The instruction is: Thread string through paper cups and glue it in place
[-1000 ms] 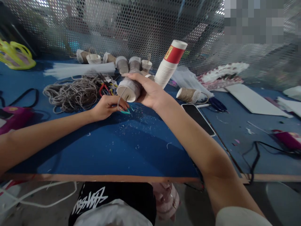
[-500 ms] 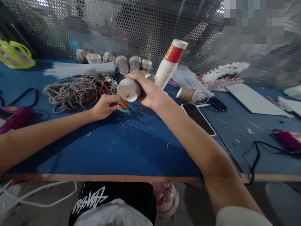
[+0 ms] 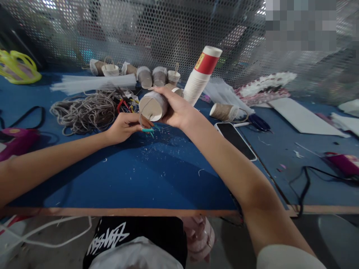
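My right hand [image 3: 175,106] is wrapped round a paper cup [image 3: 153,106] with a greyish covering on its side, tilted so its pale round end faces me. A thin grey cord [image 3: 141,115] loops from the middle of that end down to my left hand [image 3: 126,127]. The fingers of my left hand are pinched together on the cord, just below and left of the cup. Teal tips [image 3: 147,130] show at these fingers; whether they are nails or a small tool I cannot make out. Behind my left hand lies a tangled heap of grey cord [image 3: 84,112].
Several wrapped cups [image 3: 144,76] line the back by the mesh screen. A tall stack of paper cups [image 3: 200,74] leans behind my right hand. White sticks [image 3: 95,82], a phone [image 3: 235,140], a twine-wrapped cup [image 3: 224,111] and a purple glue gun [image 3: 18,140] lie around; scraps dot the blue table [image 3: 112,183].
Both hands stay nearly in place. The cup has turned very slightly, and the view has shifted a little. The cord still runs between the cup and my left fingers.
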Tool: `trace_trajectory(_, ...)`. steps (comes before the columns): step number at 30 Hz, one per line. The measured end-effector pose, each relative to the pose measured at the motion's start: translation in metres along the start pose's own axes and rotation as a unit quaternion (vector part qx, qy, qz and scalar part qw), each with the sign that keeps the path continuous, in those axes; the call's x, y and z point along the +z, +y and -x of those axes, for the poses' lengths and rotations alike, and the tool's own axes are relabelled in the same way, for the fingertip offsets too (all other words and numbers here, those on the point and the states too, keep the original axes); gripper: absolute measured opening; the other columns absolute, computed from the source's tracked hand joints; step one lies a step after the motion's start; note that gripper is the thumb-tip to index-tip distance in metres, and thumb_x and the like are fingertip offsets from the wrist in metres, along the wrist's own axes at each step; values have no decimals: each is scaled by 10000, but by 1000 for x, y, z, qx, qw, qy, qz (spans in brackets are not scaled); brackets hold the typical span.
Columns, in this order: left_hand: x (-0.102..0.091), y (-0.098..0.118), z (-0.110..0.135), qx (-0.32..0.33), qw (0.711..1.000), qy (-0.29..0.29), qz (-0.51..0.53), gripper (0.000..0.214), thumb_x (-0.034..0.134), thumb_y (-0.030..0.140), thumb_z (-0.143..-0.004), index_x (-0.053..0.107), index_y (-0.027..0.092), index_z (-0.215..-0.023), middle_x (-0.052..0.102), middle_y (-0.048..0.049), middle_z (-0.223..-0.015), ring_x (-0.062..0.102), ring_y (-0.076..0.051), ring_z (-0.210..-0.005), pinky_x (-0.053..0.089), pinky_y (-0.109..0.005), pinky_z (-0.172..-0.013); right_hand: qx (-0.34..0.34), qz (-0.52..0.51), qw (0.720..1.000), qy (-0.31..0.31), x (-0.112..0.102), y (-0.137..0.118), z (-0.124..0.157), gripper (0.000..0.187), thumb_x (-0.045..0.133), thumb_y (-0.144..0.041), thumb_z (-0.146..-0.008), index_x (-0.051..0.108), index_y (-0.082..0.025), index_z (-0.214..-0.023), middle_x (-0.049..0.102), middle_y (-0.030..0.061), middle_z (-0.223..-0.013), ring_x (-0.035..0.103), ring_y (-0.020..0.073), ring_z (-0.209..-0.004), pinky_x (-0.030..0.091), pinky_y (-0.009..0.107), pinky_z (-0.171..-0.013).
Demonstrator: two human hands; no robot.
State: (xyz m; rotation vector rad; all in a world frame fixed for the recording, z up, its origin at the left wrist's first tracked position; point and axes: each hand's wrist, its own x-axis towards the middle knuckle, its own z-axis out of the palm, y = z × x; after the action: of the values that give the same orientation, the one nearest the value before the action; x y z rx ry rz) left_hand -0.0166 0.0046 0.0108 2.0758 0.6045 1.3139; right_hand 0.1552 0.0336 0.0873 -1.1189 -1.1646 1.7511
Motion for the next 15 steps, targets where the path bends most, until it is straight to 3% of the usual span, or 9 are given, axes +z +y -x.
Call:
trace_trajectory(4,0,3,1,-19,1000,-2,-4,359,667,487,-847,709,141,-760,764,-86,-824,724,-149,-704,597,-228,-645,17,-24,1000,-5,0,-1,1,357,735,-384,-687,612,-228,-983,638,26,-805,597,216,-869,543,318,-732)
trace_trajectory(10,-2,6,2,32,999,0,-36,293,662,425,-867,724,144,-817,759,-65,-785,718,-142,-716,582,-219,-674,34,-67,997,-14,0,-2,1,295,719,-335,-703,599,-220,-946,625,16,-773,595,199,-839,538,323,-750)
trace_trajectory(15,-2,6,3,37,998,8,-44,302,644,430,-877,718,147,-804,749,-58,-760,714,-142,-704,585,-233,-676,33,-58,998,-7,-1,0,-1,343,743,-368,-670,601,-227,-949,630,23,-785,593,214,-853,543,340,-746)
